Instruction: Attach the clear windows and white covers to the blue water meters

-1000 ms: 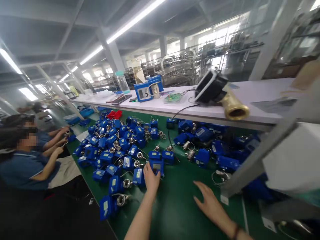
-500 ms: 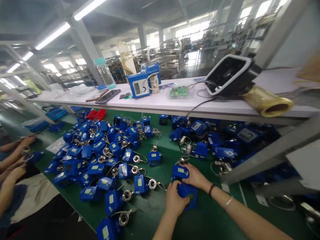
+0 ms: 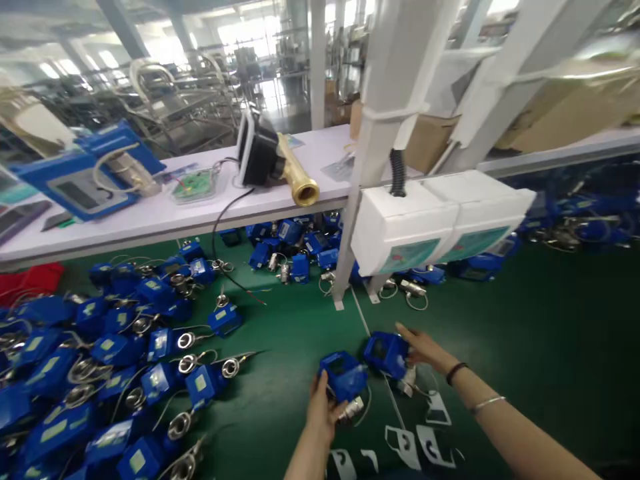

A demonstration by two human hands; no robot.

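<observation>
My left hand (image 3: pixel 320 408) is closed on the left side of a blue meter housing (image 3: pixel 350 381) with a metal pipe fitting and a thin cable at its lower end. Just to the right, my right hand (image 3: pixel 424 348) grips the right edge of a second blue meter housing (image 3: pixel 395 363), whose fitting and cable hang beneath. Both housings show a dark, open-looking face and are close together over the green bench (image 3: pixel 280 400). Whether they rest on it is hard to tell. White cut-out labels (image 3: pixel 403 445) lie on the bench below them.
Many blue meters (image 3: pixel 120 350) with metal rings and cables crowd the left. A white shelf (image 3: pixel 190 217) carries a green circuit board (image 3: pixel 194 183) and a black meter with a brass pipe (image 3: pixel 300 183). White boxes (image 3: pixel 400 233) are fixed at the post (image 3: pixel 373 133); more meters lie behind.
The view has swung right. My hands, together on blue meters before, now hold two housings side by side farther right along the bench, with their faces and fittings showing.
</observation>
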